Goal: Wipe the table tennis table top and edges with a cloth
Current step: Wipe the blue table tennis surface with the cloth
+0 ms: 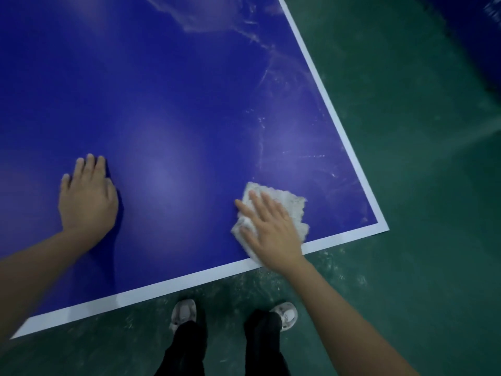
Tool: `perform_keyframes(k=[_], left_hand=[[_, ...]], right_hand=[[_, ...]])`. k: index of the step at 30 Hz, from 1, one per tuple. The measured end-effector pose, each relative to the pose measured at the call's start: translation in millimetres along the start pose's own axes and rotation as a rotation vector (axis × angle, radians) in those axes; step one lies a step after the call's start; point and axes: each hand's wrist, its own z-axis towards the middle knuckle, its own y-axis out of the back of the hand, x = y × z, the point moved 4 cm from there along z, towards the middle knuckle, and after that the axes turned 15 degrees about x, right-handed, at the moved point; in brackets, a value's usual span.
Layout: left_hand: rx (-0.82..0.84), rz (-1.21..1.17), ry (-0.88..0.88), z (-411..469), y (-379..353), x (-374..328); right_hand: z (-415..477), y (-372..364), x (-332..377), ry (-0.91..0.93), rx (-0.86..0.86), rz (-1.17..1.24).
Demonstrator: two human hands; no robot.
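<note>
The blue table tennis table (168, 99) with white border lines fills most of the head view; its near right corner lies at lower right. A crumpled white cloth (291, 206) lies on the top close to that corner. My right hand (267, 229) presses flat on the cloth with straight, spread fingers, its wrist over the near white edge line. My left hand (86, 198) rests flat on the bare blue surface to the left, holding nothing. Wet streaks (261, 142) mark the top along the right side.
Green floor (423, 185) surrounds the table on the right and near sides, with whitish scuffs by the near edge. My two feet in light shoes (184, 313) stand just below the near edge. A dark blue object (488, 28) sits at the top right.
</note>
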Motion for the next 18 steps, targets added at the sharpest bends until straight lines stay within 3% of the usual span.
perform_keyframes(k=[5, 9, 15, 18], left_hand=[[0.036, -0.084, 0.108, -34.8, -29.9, -100.4], [0.055, -0.189, 0.198, -47.9, -53.3, -177.0], [0.016, -0.265, 0.395, -59.4, -76.7, -240.7], [0.004, -0.213, 0.439, -56.5, -80.9, -245.6]], right_hand=[[-24.0, 31.5, -151.0, -0.353, -0.108, 0.119], [-32.4, 38.7, -190.9, -0.449, -0.070, 0.143], [-46.1, 15.6, -121.8, 0.207, 0.092, -0.182], [-26.2, 27.3, -140.0, 0.373, 0.144, -0.206]])
